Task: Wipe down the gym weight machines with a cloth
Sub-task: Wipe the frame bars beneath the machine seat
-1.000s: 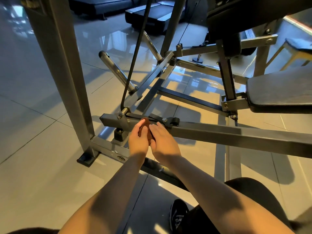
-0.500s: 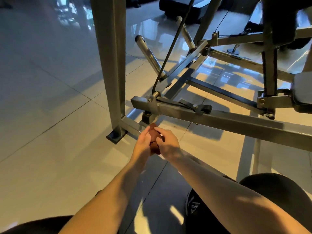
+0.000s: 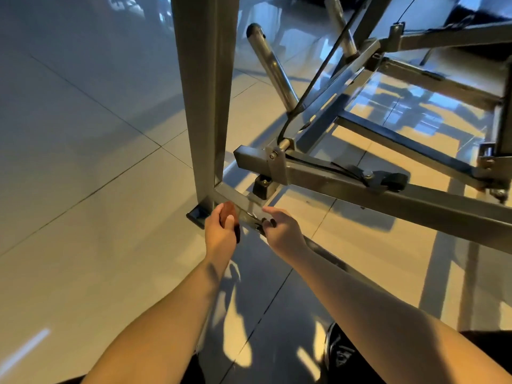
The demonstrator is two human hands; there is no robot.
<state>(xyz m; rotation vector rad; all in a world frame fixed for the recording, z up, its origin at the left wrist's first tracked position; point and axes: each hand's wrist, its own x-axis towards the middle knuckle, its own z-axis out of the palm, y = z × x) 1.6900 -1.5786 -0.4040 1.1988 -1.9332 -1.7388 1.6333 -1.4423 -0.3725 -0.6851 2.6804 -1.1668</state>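
Head view, looking down past my shoe (image 3: 342, 353) to both hands at the foot of the machine. My left hand (image 3: 220, 232) is closed round the balled brown cloth (image 3: 227, 210), which pokes out above my thumb and touches the low bar (image 3: 235, 196) just beside the post (image 3: 206, 92). My right hand (image 3: 284, 231) sits on the same bar a little way along. Its fingers look hooked over the bar, but blur keeps me from saying it really grips.

I judge the step in hand is wiping this bar and its corner. To do it well I should spread the cloth flatter, press it into the joint at the post, then draw it along the top and sides toward my right hand, which can steady me. Beyond, the beam (image 3: 346, 187), its cable (image 3: 313, 79) and the chrome peg (image 3: 270, 65) look like the next surfaces.
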